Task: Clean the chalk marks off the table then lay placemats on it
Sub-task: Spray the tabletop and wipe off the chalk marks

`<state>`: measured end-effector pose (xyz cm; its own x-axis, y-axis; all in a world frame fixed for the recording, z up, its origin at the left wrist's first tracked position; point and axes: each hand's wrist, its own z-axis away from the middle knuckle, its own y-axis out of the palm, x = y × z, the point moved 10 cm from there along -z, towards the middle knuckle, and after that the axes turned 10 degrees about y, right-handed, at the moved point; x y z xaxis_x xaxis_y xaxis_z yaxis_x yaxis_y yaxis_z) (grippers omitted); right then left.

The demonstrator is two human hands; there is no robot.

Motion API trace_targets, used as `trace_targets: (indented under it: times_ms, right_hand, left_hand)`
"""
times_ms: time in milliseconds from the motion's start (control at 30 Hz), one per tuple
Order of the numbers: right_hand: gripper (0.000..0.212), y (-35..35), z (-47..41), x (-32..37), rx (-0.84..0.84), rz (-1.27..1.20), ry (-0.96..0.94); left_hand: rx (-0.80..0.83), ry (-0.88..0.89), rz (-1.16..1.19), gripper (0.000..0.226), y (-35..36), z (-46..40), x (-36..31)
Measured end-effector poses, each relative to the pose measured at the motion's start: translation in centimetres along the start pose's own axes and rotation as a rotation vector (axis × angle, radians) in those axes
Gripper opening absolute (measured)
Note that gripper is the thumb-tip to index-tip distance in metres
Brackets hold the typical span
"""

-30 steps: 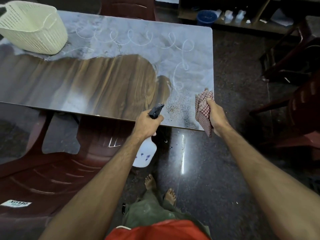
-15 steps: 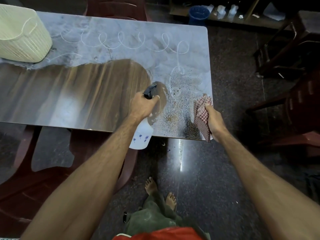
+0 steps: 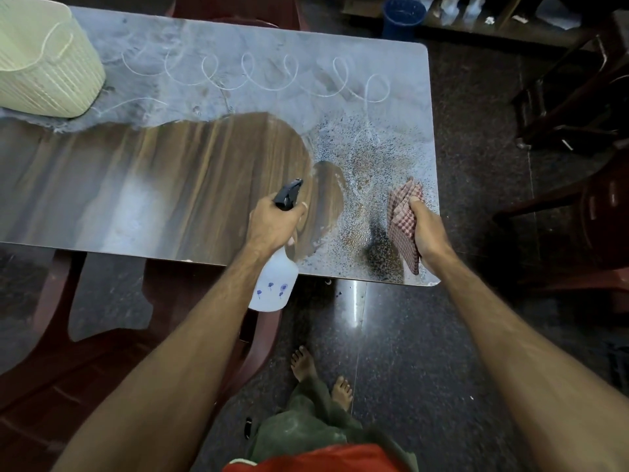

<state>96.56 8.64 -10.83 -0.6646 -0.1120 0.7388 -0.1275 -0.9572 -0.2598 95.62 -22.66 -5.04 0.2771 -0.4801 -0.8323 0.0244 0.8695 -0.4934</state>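
1. Spray patch now spreads farther up the table's (image 3: 143,185) right end, over the lower chalk loop; L hand (image 3: 272,223) w/ bottle (image 3: 274,284) sits further over the top than 0.5 s ago.
2. L hand grips bottle neck, nozzle aimed at wet patch.
3. R hand (image 3: 427,233) clutches folded cloth (image 3: 403,219) at near-right corner.
4. Chalk loops (image 3: 258,74) run along far edge.
5. Basket (image 3: 41,63) at far-left.

basket (image 3: 44,63): top and left side running off the frame edge
spray bottle (image 3: 274,284): neck sitting hidden inside the left hand (image 3: 272,223)
cloth (image 3: 403,216): right part lying covered by the right hand (image 3: 427,229)
shelf items (image 3: 459,8): showing too dark and small to identify
chair (image 3: 578,206): getting cropped at right edge
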Motion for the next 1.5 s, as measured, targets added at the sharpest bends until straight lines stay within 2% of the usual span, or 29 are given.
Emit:
trace_targets:
  times_ms: [133, 267, 433, 500, 567, 667, 733, 900, 1067, 1267, 1400, 1500]
  right_hand:
    - [0.041, -0.1, -0.6, 1.4, -0.027, -0.006, -0.033]
    - [0.045, 0.5, -0.6, 2.4, 0.008, -0.015, -0.059]
    - [0.039, 0.6, 0.2, 3.3, -0.093, 0.114, -0.148]
    - [0.043, 1.2, 1.0, 3.5, -0.125, 0.237, -0.245]
    - [0.047, 3.3, 1.8, 2.8, -0.070, 0.412, -0.364]
    - [0.062, 8.5, 2.2, -1.6, 0.094, 0.940, -0.496]
    - [0.069, 9.9, 1.9, -4.6, 0.074, 1.165, -0.514]
    - [0.069, 9.4, 0.7, -4.7, -0.039, 1.233, -0.599]
    - [0.069, 11.7, -2.3, -1.9, -0.124, 1.225, -0.542]
    - [0.070, 19.6, 1.8, -3.1, -0.015, 1.269, -0.659]
    - [0.071, 17.6, 4.0, -4.9, 0.015, 1.290, -0.726]
    - [0.072, 14.3, 2.1, -4.5, -0.028, 1.299, -0.659]
  left_hand:
    - [0.067, -0.063, 0.020, 0.024, 0.6, 3.4, 3.0]
    - [0.116, -0.113, 0.002, 0.023, 1.2, 6.4, 5.5]
    - [0.050, -0.100, 0.099, 0.017, 0.4, 7.7, 6.1]
    - [0.008, -0.082, 0.133, 0.018, -0.4, 7.9, 5.9]
    - [-0.030, -0.062, 0.181, 0.015, -1.0, 7.9, 5.7]
    - [-0.068, -0.030, 0.215, 0.012, -1.9, 8.2, 5.4]
    - [-0.081, -0.024, 0.224, 0.010, -2.3, 8.5, 5.6]
    - [-0.101, -0.016, 0.236, 0.014, -2.6, 8.8, 6.3]
    - [-0.114, -0.012, 0.241, 0.011, -3.0, 8.1, 6.9]
    - [-0.122, 0.040, 0.247, 0.007, -3.6, 6.3, 5.8]
    - [-0.104, 0.052, 0.243, 0.005, -3.7, 5.2, 4.8]
    - [-0.109, 0.049, 0.251, 0.009, -4.3, 4.6, 4.7]
